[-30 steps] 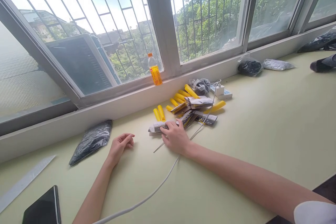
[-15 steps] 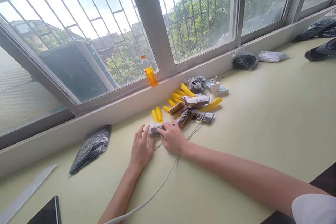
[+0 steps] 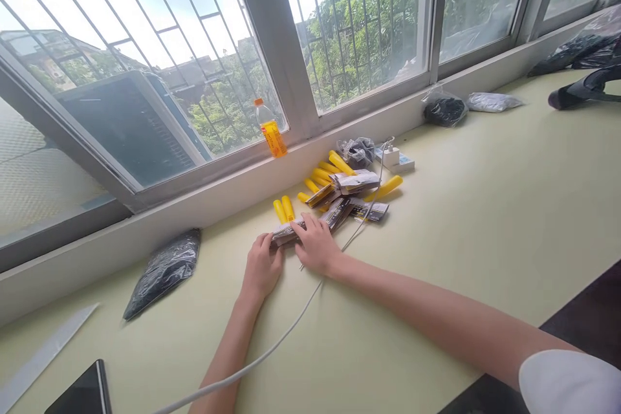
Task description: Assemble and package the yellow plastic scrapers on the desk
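A printed card packet (image 3: 287, 231), dark and white, lies on the table under both my hands. My left hand (image 3: 261, 270) grips its left end, fingers on the far side and thumb on the near side. On the right part, my right hand (image 3: 316, 248) has its fingers pressed over the top and thumb at the near edge. Two yellow handles (image 3: 288, 208) jut out just beyond the packet. To the right is a pile of similar card packets (image 3: 356, 182) with several yellow handles (image 3: 341, 163) sticking out.
A white cable (image 3: 286, 330) crosses the table from a charger (image 3: 391, 155). An orange-capped bottle (image 3: 272, 134) stands by the window. A dark plastic bag (image 3: 165, 275) and a phone (image 3: 80, 391) lie left. More bags (image 3: 445, 110) sit at the back right.
My left fingers, raised and spread before, have closed onto the packet's left end. The packet has tilted slightly, and the whole view has shifted a little.
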Demonstrator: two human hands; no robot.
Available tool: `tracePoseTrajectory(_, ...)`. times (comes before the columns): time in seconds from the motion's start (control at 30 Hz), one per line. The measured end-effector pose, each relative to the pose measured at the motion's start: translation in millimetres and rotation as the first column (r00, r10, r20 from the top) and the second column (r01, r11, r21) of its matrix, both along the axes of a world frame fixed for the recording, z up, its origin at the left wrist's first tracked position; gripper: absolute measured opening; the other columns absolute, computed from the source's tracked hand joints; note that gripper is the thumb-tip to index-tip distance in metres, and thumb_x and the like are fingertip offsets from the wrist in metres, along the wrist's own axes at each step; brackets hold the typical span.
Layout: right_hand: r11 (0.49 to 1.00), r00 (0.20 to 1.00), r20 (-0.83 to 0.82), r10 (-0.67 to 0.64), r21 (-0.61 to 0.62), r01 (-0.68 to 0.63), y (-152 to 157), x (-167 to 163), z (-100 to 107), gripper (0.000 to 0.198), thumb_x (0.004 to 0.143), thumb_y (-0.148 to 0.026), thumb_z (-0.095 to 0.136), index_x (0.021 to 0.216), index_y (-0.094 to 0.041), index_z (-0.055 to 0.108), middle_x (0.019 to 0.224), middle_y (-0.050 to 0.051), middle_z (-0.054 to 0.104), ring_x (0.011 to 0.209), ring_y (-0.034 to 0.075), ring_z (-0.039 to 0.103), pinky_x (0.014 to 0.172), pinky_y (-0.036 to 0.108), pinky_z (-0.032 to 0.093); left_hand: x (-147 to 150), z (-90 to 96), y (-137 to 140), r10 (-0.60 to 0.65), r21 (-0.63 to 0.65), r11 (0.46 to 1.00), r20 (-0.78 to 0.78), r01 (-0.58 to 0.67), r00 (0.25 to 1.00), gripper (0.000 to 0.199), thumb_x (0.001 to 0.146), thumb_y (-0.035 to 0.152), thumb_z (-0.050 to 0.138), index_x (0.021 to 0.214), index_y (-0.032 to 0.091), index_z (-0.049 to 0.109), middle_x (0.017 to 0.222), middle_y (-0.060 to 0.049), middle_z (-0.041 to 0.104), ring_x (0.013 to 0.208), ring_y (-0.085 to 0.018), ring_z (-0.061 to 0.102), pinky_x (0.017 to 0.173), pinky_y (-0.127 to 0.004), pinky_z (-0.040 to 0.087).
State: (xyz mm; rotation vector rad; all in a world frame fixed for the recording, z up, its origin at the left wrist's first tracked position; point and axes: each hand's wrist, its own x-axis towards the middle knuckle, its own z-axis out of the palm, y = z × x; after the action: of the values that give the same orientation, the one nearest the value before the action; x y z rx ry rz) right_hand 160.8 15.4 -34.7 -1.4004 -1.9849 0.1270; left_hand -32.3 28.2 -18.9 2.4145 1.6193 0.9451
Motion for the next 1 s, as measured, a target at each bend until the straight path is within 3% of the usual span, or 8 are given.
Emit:
tracePoseTrajectory(0.23, 0.998, 0.999, -0.016, 0.047, -0.037, -0.048, 1.3, 3.9, 3.0, 0.041, 0.100, -0.025, 0.055, 0.141, -0.018, 0.059, 0.136, 0.016, 0.055, 0.130, 0.028, 0.048, 0.109, 0.043, 0.038, 1.9, 3.9, -6.6, 0.010, -0.015, 1.000, 0.037, -0.009, 0.999, 0.034, 0.093, 0.042, 0.056, 0.120, 0.023, 0.065, 0.144, -0.013, 0.056, 0.133, -0.029, 0.057, 0.112, -0.047, 0.049)
tracePoseTrajectory(0.6, 0.993, 0.979, -0.166, 0.119, 0.045, -0.113, 4.8, 6.1, -1.3, 0.031, 0.099, -0.016, 0.055, 0.127, -0.020, 0.067, 0.129, 0.010, 0.059, 0.121, 0.023, 0.055, 0.103, 0.039, 0.041, -1.2, 9.2, -6.9, -0.042, 0.087, 0.995, 0.056, 0.037, 0.998, 0.025, 0.096, 0.037, 0.053, 0.108, 0.022, 0.070, 0.120, -0.010, 0.071, 0.113, -0.024, 0.067, 0.104, -0.043, 0.052)
tracePoseTrajectory(0.8, 0.986, 0.968, -0.211, 0.138, 0.121, -0.114, 9.4, 7.2, -7.3, 0.043, 0.089, -0.010, 0.064, 0.131, -0.019, 0.064, 0.133, 0.012, 0.056, 0.123, 0.026, 0.053, 0.104, 0.041, 0.043, 0.7, 7.6, -11.5, 0.030, 0.227, 0.974, -0.119, -0.002, 0.992, 0.021, 0.099, 0.034, 0.053, 0.103, 0.024, 0.071, 0.112, -0.004, 0.075, 0.101, -0.023, 0.069, 0.097, -0.042, 0.052)
tracePoseTrajectory(1.0, 0.960, 0.942, -0.255, 0.218, 0.231, -0.160, 14.6, 7.3, -11.1, 0.041, 0.089, 0.001, 0.053, 0.120, -0.019, 0.071, 0.119, 0.009, 0.062, 0.110, 0.020, 0.058, 0.096, 0.035, 0.047, 2.3, 9.3, -14.3, 0.080, 0.441, 0.896, -0.281, 0.055, 0.956, 0.015, 0.099, 0.027, 0.055, 0.099, 0.023, 0.069, 0.107, -0.001, 0.076, 0.091, -0.017, 0.068, 0.086, -0.033, 0.051)
